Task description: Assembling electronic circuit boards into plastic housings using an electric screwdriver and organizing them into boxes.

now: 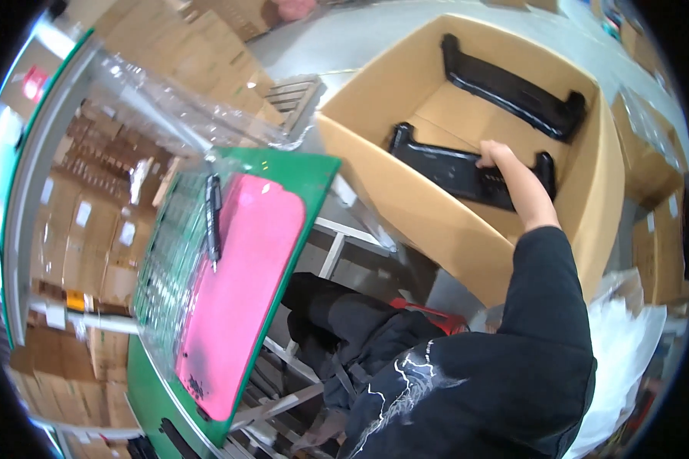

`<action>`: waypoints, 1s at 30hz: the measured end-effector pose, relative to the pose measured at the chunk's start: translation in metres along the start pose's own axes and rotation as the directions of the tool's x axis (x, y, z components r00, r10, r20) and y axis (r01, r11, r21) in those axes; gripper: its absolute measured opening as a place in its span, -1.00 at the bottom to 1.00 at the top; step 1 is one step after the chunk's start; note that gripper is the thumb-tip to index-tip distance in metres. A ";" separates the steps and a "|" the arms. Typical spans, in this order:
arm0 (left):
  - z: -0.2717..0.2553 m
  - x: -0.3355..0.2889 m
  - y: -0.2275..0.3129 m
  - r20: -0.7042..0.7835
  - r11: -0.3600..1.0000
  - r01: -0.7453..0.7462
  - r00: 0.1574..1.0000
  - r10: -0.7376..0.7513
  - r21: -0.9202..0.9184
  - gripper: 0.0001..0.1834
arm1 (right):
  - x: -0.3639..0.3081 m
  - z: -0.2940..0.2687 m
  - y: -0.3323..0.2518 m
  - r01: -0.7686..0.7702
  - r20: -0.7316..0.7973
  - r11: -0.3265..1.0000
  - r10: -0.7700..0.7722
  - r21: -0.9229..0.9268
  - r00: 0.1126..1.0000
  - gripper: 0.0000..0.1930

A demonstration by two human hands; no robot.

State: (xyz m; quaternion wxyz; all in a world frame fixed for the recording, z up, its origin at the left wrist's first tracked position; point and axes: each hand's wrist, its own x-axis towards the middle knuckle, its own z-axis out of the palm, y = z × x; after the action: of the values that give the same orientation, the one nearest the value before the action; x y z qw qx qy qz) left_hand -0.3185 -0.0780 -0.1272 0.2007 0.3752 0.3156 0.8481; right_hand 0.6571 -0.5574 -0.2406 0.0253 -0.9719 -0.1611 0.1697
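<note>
My right hand (pixel 493 154) reaches down into a large open cardboard box (pixel 429 218). Its fingers are closed at the upper edge of a long black plastic part (pixel 444 168) with upturned ends. A second black part (pixel 505 86) of the same shape lies along the far wall of the box, apart from the hand. My left hand is not in view.
Left of the box stands a green-topped workbench (pixel 321 164) with a pink mat (pixel 245 268). A black pen-shaped power screwdriver (pixel 213 218) hangs over the mat. Stacked cartons (pixel 92 229) stand beyond the bench. White plastic wrap (pixel 620 336) bulges at the right.
</note>
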 end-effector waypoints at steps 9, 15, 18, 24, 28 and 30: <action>0.005 0.055 -0.008 -0.457 0.883 0.469 0.788 -0.412 0.012 -0.46 | 0.051 0.004 0.053 0.234 -0.117 0.826 -0.203 0.514 0.972 -0.59; 0.111 -0.005 0.007 0.021 0.807 -0.164 0.982 0.186 0.567 -0.54 | 0.038 -0.144 0.036 0.284 -0.353 0.297 0.213 0.912 0.911 -0.53; 0.211 -0.043 0.010 0.394 0.902 -0.105 0.916 -0.076 0.419 -0.65 | 0.012 -0.222 -0.013 0.428 -0.391 0.251 -0.185 0.868 0.901 -0.57; 0.350 -0.134 0.005 0.940 0.980 -0.101 0.316 -0.133 0.172 -0.83 | -0.040 -0.257 -0.124 0.616 -0.610 0.584 -0.244 0.528 0.754 -0.58; 0.394 -0.160 -0.001 0.997 0.979 -0.199 0.077 -0.030 0.044 -0.84 | -0.032 -0.263 -0.169 0.753 -0.780 0.549 -0.263 0.363 0.568 -0.65; 0.400 -0.164 -0.008 0.998 0.983 -0.180 0.059 -0.034 0.044 -0.84 | -0.035 -0.268 -0.185 0.753 -0.789 0.543 -0.244 0.371 0.564 -0.65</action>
State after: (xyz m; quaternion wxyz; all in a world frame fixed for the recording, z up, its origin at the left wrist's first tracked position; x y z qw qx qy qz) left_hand 0.0920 -0.0129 -0.0081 0.2889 0.8832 0.1383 0.3426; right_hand 0.6603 -0.3925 0.0423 0.4832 -0.7836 -0.3596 -0.1522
